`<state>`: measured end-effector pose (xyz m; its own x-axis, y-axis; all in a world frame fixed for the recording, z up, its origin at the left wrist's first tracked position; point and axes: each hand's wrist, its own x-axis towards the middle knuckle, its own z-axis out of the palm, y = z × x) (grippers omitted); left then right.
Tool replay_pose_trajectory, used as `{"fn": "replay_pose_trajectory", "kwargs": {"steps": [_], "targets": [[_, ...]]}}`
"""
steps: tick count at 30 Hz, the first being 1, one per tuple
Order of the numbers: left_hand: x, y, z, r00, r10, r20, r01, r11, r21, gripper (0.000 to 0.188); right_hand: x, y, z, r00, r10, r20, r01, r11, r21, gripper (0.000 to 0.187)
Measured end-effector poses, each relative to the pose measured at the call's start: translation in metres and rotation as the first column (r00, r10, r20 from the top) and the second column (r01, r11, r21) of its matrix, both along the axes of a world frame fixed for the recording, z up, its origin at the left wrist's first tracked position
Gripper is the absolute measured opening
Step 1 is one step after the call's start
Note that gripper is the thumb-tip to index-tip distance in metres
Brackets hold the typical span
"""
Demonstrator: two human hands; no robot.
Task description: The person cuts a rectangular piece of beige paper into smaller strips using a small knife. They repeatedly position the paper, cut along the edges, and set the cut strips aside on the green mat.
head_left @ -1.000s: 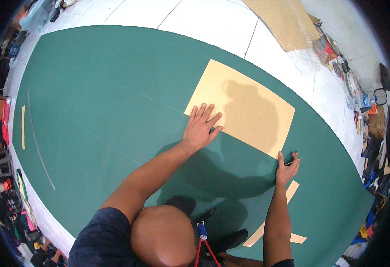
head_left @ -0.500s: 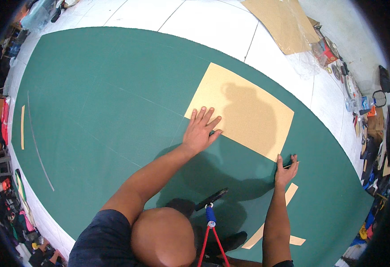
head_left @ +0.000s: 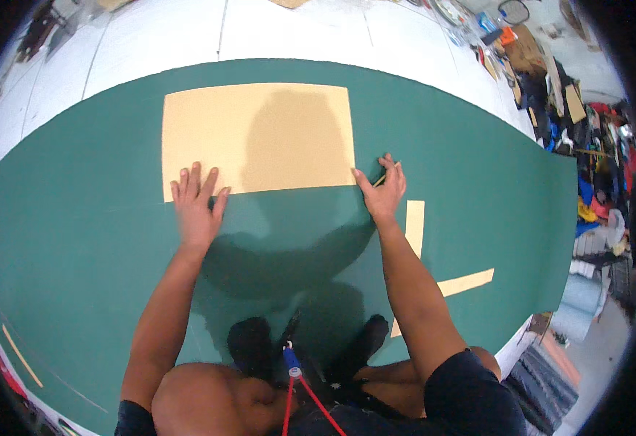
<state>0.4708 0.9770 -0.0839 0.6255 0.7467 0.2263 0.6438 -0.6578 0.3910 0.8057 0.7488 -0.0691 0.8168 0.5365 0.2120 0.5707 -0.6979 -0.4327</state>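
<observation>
A tan rectangular sheet [head_left: 209, 131], like card or board, lies flat on a large green sheet of material [head_left: 477, 182] spread over the floor. My left hand [head_left: 198, 203] rests with fingers spread on the lower left corner of the tan sheet. At its lower right corner, the thumb of my right hand [head_left: 387, 192] touches the edge. The other fingers of that hand curl around a thin, pencil-like stick [head_left: 379, 180]; its exact kind is too small to tell. A shadow falls across the tan sheet and the green material.
Tan strips lie right of my right arm, an upright one [head_left: 415, 225] and a slanted one [head_left: 470, 281]. Another thin strip [head_left: 21, 354] is at the lower left. White floor tiles [head_left: 281, 36] border the green material. Mixed clutter [head_left: 601, 174] stands along the right side.
The view has turned and shifted to the right, so the tan sheet now appears square-on and farther left. Both hands stay at the same corners of the sheet.
</observation>
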Motion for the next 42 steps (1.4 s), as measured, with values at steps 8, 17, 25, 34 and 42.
{"fn": "replay_pose_trajectory", "kwargs": {"steps": [8,17,25,34,42], "targets": [[0.001,-0.002,0.002,1.0,0.008,-0.022,-0.008,1.0,-0.006,0.048,-0.005,0.0,0.003,0.999,-0.036,-0.023,0.036,0.999,0.008,0.076],[-0.001,-0.001,0.005,0.999,-0.004,-0.046,0.003,1.0,-0.016,0.048,-0.003,0.0,0.003,0.999,-0.03,-0.029,0.03,1.0,-0.003,0.077],[0.0,0.001,0.009,0.999,-0.012,-0.044,0.01,0.999,-0.046,0.048,-0.003,-0.001,0.001,0.999,-0.022,-0.037,0.022,1.0,0.009,0.075],[-0.001,0.001,0.01,0.997,-0.03,-0.064,0.027,0.999,-0.043,0.049,0.0,-0.002,-0.004,1.0,-0.011,-0.011,0.011,1.0,0.021,0.075],[-0.001,0.0,0.008,0.997,-0.032,-0.072,0.031,0.999,-0.015,0.052,0.002,-0.001,-0.004,1.0,0.012,0.018,-0.012,1.0,0.012,0.074]]}}
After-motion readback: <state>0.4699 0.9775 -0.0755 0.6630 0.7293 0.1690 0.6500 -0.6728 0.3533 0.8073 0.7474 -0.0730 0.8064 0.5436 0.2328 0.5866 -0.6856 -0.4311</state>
